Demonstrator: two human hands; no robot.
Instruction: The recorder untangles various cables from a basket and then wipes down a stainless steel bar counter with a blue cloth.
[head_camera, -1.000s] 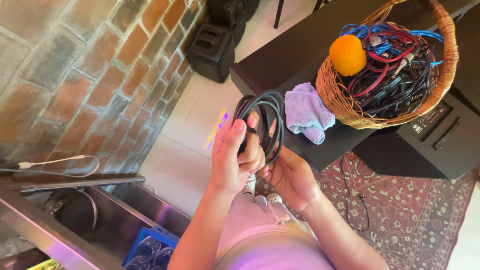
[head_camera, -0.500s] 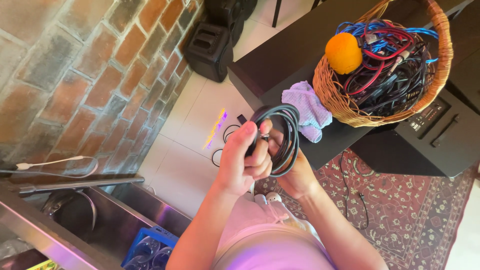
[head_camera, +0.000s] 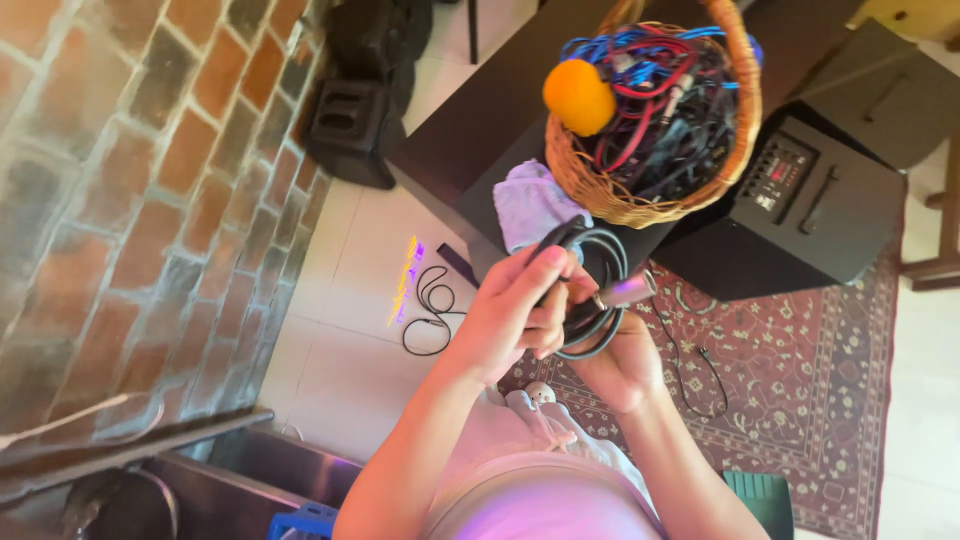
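A coiled black cable (head_camera: 600, 250) is held up in front of me by both hands. My left hand (head_camera: 510, 315) grips the coil from the left, thumb and fingers wrapped over its strands. Under the coil, my right hand (head_camera: 620, 370) cups it from the right. The cable's silver plug (head_camera: 628, 292) sticks out to the right between the hands. Just beyond the coil stands a wicker basket (head_camera: 600, 200) full of tangled blue, red and black cables, with an orange ball (head_camera: 578, 97) on top.
The basket sits on a black table (head_camera: 470, 130) beside a lilac cloth (head_camera: 525, 200). A black amplifier box (head_camera: 800, 210) stands to the right on a patterned rug (head_camera: 800, 380). A brick wall (head_camera: 130, 200) runs along the left. Lying on the pale floor are a loose cable (head_camera: 428, 310) and a black speaker (head_camera: 350, 125).
The hands and coil have shifted slightly right and closer to the basket. The coil has been turned, and the silver plug now shows sticking out to the right.
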